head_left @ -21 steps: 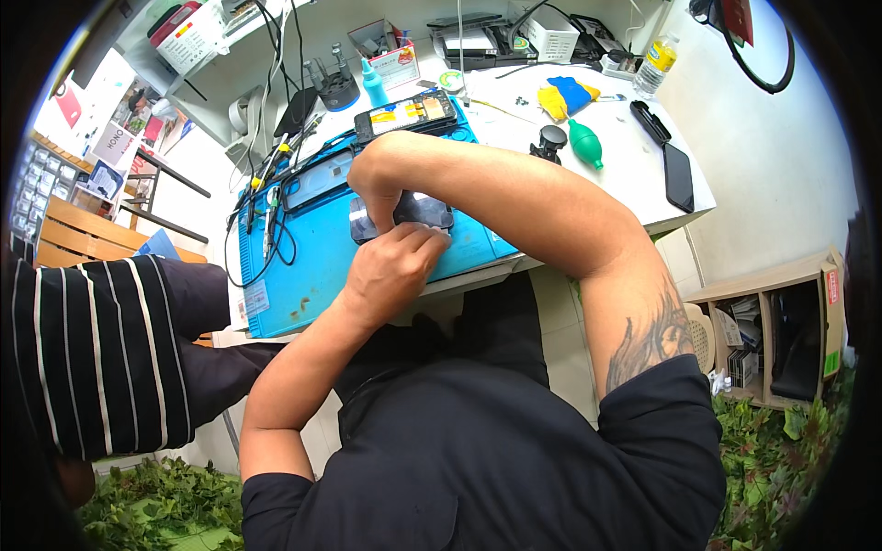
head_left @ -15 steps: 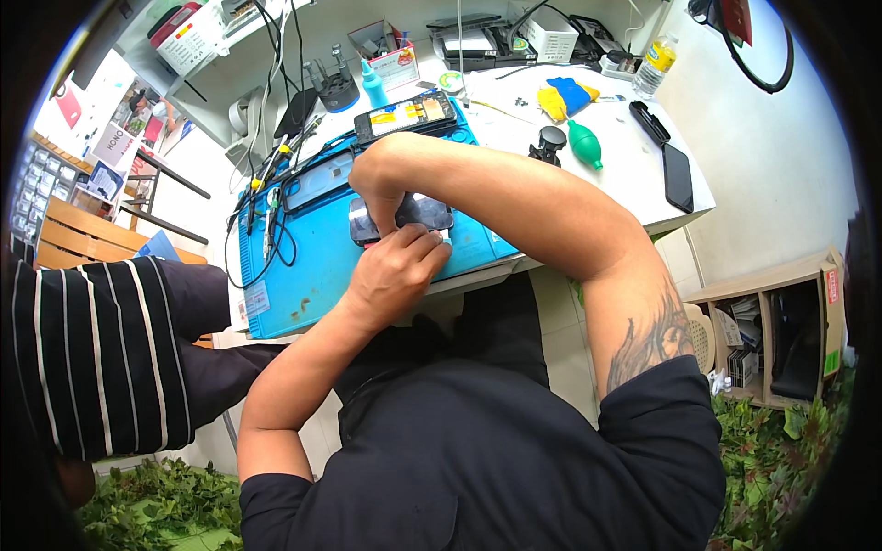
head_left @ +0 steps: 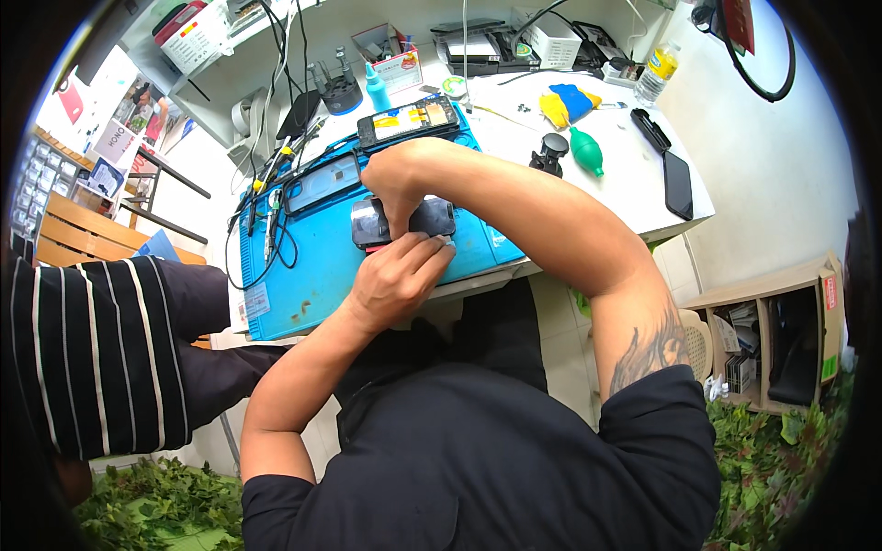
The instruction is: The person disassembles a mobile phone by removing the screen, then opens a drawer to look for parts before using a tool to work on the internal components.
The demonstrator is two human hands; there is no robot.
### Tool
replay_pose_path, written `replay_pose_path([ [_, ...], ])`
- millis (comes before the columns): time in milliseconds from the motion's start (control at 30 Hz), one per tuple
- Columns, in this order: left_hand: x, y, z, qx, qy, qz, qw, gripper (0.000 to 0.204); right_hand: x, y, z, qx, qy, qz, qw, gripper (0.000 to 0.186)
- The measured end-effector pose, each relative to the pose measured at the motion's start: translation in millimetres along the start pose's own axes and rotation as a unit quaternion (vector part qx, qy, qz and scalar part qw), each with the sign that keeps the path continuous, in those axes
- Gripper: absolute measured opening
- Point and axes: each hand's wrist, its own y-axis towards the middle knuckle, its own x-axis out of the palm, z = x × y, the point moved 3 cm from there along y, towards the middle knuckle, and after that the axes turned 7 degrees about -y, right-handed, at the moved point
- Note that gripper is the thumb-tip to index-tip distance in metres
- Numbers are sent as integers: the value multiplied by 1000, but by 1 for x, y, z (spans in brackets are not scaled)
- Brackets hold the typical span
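Observation:
A dark smartphone (head_left: 434, 217) lies at the blue work mat's (head_left: 322, 266) near edge, between my hands. From its far side my right hand (head_left: 393, 182) bends over it, with one digit reaching down across the glossy face; the other fingers are mostly hidden. Along the near edge my left hand (head_left: 397, 277) has its fingers bent and pressed together against the phone. A thin red strip (head_left: 373, 248) shows at the phone's near left edge. Just beyond lie an opened phone (head_left: 406, 125) with yellow parts and an empty phone frame (head_left: 322, 185).
Cables and thin tools (head_left: 273, 216) lie along the mat's left side. To the right stand a green air blower (head_left: 585, 151), a black round-topped device (head_left: 549, 154) and another phone (head_left: 677, 184). A bottle (head_left: 657, 72) stands at the back right. Someone in a striped shirt (head_left: 96, 358) sits at my left.
My right hand has shifted slightly right and down, and its digit now reaches nearer the left fingers. More of the phone's face shows. My left hand stays at the near edge.

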Motion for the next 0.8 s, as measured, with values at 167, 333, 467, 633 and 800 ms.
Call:
replay_pose_path([
  [167,-2,1,1,14,-12,10,1000,36,0,-7,-1,21,8,-5,1000,69],
  [333,-6,3,2,23,-37,38,998,40,6,-5,-2,7,12,23,1000,64],
  [467,-30,3,11,-3,-123,95,988,43,8,-13,-4,10,17,32,999,66],
  [633,-85,-18,-52,-213,-96,205,951,28,32,-14,3,36,54,49,997,81],
  [800,-84,-80,-100,-397,-167,168,887,22,30,-22,3,44,75,85,993,72],
])
